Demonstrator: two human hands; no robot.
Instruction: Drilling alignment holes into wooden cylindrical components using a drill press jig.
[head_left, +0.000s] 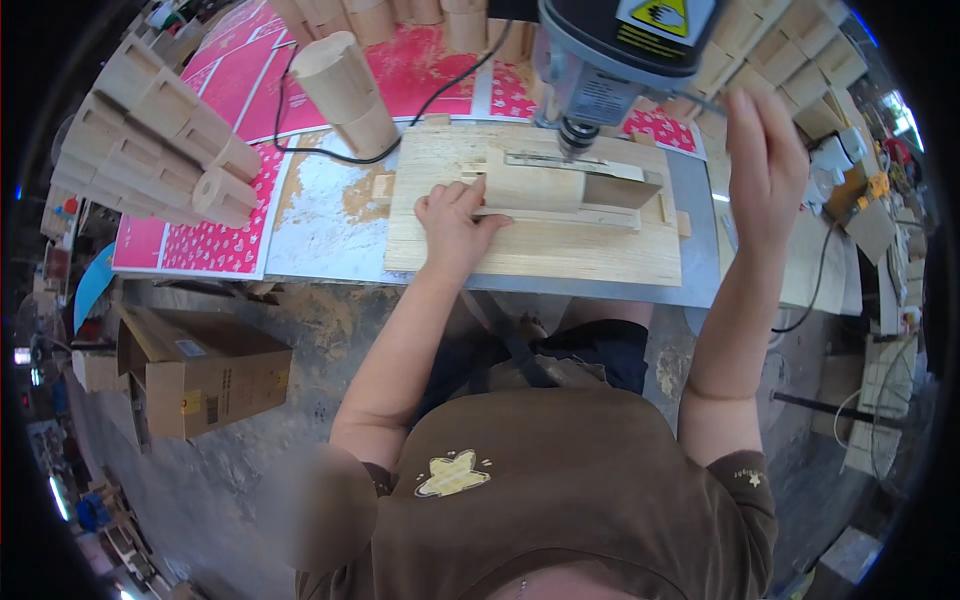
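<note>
A pale wooden cylinder (535,185) lies on its side in a wooden jig (610,217) fixed to a flat board (540,255). My left hand (457,228) presses against the cylinder's left end, fingers curled at its far side and thumb along its near edge. Just above the jig's far side hangs the drill press (630,50), its chuck (577,135) pointing down; the bit's tip is hard to make out. My right hand (768,165) is raised on the right, closed on the press's feed lever (700,102).
Stacked wooden cylinders (150,140) stand at the left, and a pair (345,95) stands nearer the board. More wooden pieces (780,55) rise behind the press. A black cable (440,92) crosses the pink sheet. On the floor at left sits an open cardboard box (215,385).
</note>
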